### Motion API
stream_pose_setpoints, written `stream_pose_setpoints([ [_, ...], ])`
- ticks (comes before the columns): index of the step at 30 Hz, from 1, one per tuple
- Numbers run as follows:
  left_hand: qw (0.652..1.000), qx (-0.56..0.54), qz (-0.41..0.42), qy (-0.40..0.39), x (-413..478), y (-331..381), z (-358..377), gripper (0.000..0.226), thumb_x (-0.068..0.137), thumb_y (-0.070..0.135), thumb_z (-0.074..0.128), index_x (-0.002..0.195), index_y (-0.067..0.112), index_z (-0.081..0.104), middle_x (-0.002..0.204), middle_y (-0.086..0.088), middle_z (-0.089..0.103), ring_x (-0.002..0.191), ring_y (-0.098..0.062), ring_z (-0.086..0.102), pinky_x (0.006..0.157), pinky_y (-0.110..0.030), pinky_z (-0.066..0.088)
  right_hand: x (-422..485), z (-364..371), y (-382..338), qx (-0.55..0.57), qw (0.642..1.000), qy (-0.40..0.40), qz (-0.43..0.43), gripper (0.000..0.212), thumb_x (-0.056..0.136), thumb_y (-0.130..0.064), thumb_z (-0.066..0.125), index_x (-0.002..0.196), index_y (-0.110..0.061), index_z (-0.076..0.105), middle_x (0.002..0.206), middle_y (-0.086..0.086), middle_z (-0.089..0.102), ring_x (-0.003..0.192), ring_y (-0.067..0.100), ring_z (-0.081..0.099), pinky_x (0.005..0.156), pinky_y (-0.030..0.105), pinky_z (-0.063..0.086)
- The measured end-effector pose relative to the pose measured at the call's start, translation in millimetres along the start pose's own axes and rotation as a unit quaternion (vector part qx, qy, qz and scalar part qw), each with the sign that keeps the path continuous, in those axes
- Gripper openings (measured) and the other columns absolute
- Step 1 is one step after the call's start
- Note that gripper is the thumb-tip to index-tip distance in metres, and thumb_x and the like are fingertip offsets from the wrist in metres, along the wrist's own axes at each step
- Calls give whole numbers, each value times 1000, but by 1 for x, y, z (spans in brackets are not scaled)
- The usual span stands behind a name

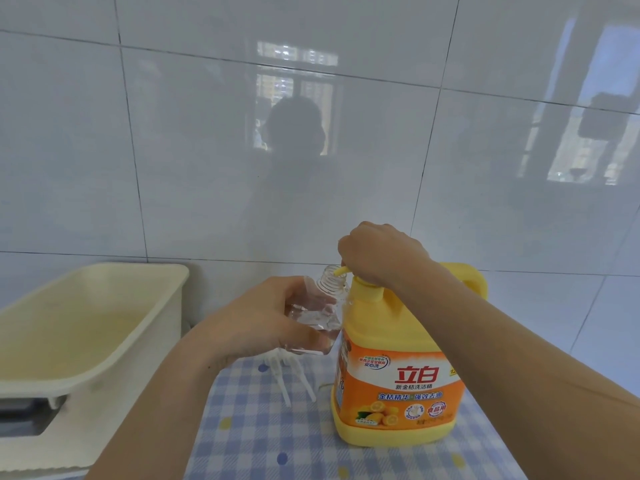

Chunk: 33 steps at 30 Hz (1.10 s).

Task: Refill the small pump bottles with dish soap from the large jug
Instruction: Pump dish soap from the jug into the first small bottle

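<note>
A large yellow jug [398, 386] with an orange label stands on the blue checked cloth [256, 434]. My right hand [377, 252] rests on top of its yellow pump head, fingers curled over it. The pump's nozzle [341, 270] reaches into the open neck of a small clear bottle [320, 308]. My left hand [263, 320] grips that bottle around its body and holds it tilted, raised off the cloth, against the jug's left side. The bottle has no cap on it.
Two white pump tubes [294, 379] lie on the cloth behind my left hand. A cream plastic basin [114, 327] stands at the left, beside the tiled wall. A dark opening [24, 417] shows under the basin's near edge.
</note>
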State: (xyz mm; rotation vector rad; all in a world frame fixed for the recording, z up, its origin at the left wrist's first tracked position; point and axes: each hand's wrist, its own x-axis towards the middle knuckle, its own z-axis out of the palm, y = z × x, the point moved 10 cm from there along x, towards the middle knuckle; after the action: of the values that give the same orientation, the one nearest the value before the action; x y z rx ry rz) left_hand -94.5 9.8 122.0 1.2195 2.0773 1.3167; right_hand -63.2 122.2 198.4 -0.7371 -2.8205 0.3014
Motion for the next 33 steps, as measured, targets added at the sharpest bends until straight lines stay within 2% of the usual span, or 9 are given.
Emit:
stream_pose_setpoints([
  [3, 1000, 5, 1, 6, 0, 1, -1, 50, 63, 28, 86, 107, 36, 67, 113, 13, 69, 104, -11, 67, 86, -37, 60, 0, -3, 2, 29, 999, 10, 12, 26, 86, -17, 35, 93, -15, 59, 103, 2, 57, 93, 24, 55, 75, 36, 37],
  [5, 1000, 2, 1, 10, 0, 2, -3, 47, 66, 24, 87, 106, 37, 66, 113, 14, 68, 104, -9, 66, 86, -34, 60, 1, -4, 2, 46, 999, 11, 17, 31, 84, -18, 35, 98, -15, 63, 105, 2, 61, 93, 24, 57, 74, 35, 39],
  [8, 1000, -17, 9, 11, -1, 5, -4, 47, 62, 27, 86, 104, 38, 68, 113, 15, 69, 105, -10, 66, 84, -35, 60, -2, -14, 4, 72, 997, 31, 20, 30, 83, -19, 38, 97, -15, 64, 101, 1, 64, 89, 23, 59, 73, 34, 41],
  [13, 998, -49, 32, 27, -2, 13, -7, 40, 68, 13, 88, 97, 35, 70, 107, 9, 71, 97, -10, 70, 75, -31, 61, -1, -42, 2, 79, 994, 81, 11, 30, 88, -24, 40, 98, -17, 67, 96, 1, 67, 85, 23, 60, 70, 32, 40],
  [16, 998, -39, 37, 32, -3, 16, -8, 42, 61, 22, 88, 97, 35, 70, 106, 12, 72, 98, -9, 69, 80, -35, 61, 2, -40, 2, 87, 993, 76, 11, 35, 93, -29, 35, 99, -17, 67, 100, 0, 67, 89, 23, 61, 77, 34, 45],
  [18, 998, -30, 35, 36, -2, 16, -9, 42, 66, 21, 89, 101, 34, 69, 107, 13, 72, 99, -9, 69, 81, -35, 61, 4, -40, 2, 91, 993, 80, 13, 37, 94, -31, 34, 100, -17, 67, 101, 0, 68, 90, 23, 62, 80, 35, 47],
  [24, 999, -16, 32, 38, -2, 14, -12, 42, 66, 24, 89, 102, 35, 69, 107, 15, 72, 101, -10, 68, 87, -41, 59, 4, -40, 3, 89, 992, 86, 14, 34, 94, -29, 35, 98, -16, 67, 99, 1, 67, 87, 23, 61, 72, 33, 42],
  [29, 998, -31, 30, 39, -1, 12, -12, 45, 64, 22, 88, 103, 34, 70, 109, 14, 72, 103, -11, 68, 84, -39, 60, 0, -37, 2, 81, 993, 83, 17, 26, 89, -20, 41, 97, -15, 65, 93, 3, 64, 78, 22, 57, 63, 31, 37],
  [33, 999, -19, 24, 35, 0, 10, -11, 45, 65, 21, 89, 103, 32, 70, 108, 13, 72, 102, -12, 68, 83, -38, 61, -1, -30, 3, 79, 995, 64, 20, 26, 88, -19, 40, 98, -15, 64, 97, 3, 63, 83, 24, 58, 70, 32, 39],
])
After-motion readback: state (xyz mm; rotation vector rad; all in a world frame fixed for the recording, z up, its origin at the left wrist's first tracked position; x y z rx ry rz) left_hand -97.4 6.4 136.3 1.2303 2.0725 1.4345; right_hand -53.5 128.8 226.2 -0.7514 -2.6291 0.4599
